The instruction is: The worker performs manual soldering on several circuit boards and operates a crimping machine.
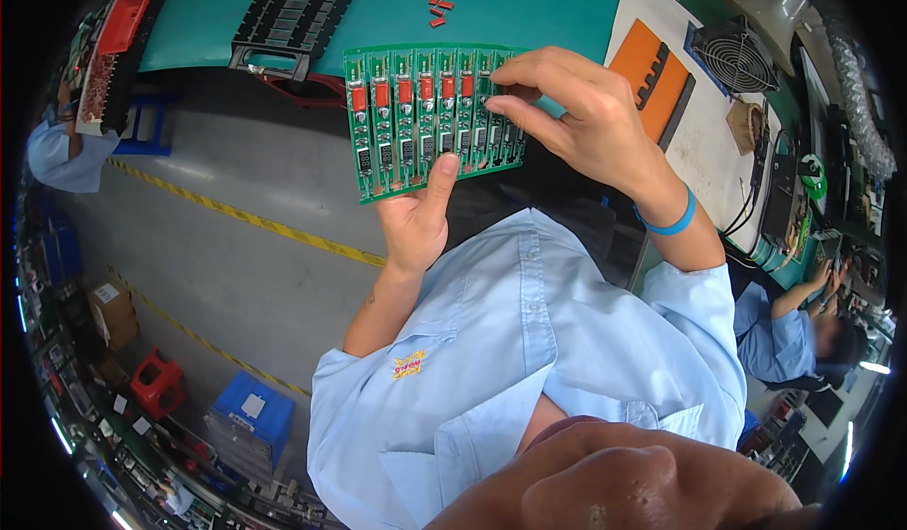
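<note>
My left hand [416,218] holds a green circuit board panel [354,152] by its lower edge, the thumb pressed on its face. The panel is tilted up and divided into several narrow strips. Red block-shaped components [427,88] stand in a row across most of the strips, above small dark display parts [407,150]. At the panel's right part, my right hand [586,114] is bent in a pinch, thumb and index finger at the upper part of a strip that shows no red block. What lies between these fingertips, if anything, I cannot make out.
Loose red components [436,3] lie on the green mat [529,10] beyond the panel. A black slotted rack [298,6] stands to their left. Rightward are an orange slotted board [638,62] and a fan [737,58]. Another person [794,336] sits at far right.
</note>
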The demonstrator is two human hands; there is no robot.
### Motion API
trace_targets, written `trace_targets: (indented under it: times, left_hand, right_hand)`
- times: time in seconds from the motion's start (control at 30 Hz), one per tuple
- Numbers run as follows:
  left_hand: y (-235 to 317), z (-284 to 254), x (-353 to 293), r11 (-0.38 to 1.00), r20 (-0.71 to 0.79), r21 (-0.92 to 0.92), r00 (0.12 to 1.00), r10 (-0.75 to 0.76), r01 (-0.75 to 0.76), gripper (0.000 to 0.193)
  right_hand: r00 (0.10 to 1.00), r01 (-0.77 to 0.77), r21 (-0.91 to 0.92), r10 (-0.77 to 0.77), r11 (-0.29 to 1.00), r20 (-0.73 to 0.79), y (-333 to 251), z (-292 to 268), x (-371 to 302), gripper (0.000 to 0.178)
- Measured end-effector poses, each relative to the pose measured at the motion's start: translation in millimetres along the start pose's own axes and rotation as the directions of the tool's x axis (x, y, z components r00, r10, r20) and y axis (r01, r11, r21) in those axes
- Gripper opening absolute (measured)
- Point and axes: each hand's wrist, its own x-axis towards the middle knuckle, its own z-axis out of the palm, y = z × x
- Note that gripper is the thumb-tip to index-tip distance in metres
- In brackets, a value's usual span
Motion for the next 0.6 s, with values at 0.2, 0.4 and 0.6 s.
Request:
trace_targets:
  times: [0.2, 0.4, 0.6]
  left_hand:
    - [4.5, 6.5, 1.7, 0.999, 0.002, -0.019, 0.999, 0.033, -0.033, 0.052]
    - [4.7, 4.8, 1.4, 0.999, 0.003, 0.013, 0.999, 0.04, -0.04, 0.051]
    - [2.6, -3.0, 0.3, 0.998, 0.021, 0.063, 1.0, 0.022, -0.023, 0.051]
  right_hand:
    - [0.999, 0.035, -0.018, -0.035, 0.999, -0.013, 2.3, 3.8, 0.2, 0.022]
    - [0.999, 0.047, -0.032, -0.047, 0.998, -0.01, 3.1, 5.3, 1.5, 0.022]
    - [0.999, 0.038, -0.035, -0.038, 0.999, 0.021, 3.9, 6.7, 2.1, 0.024]
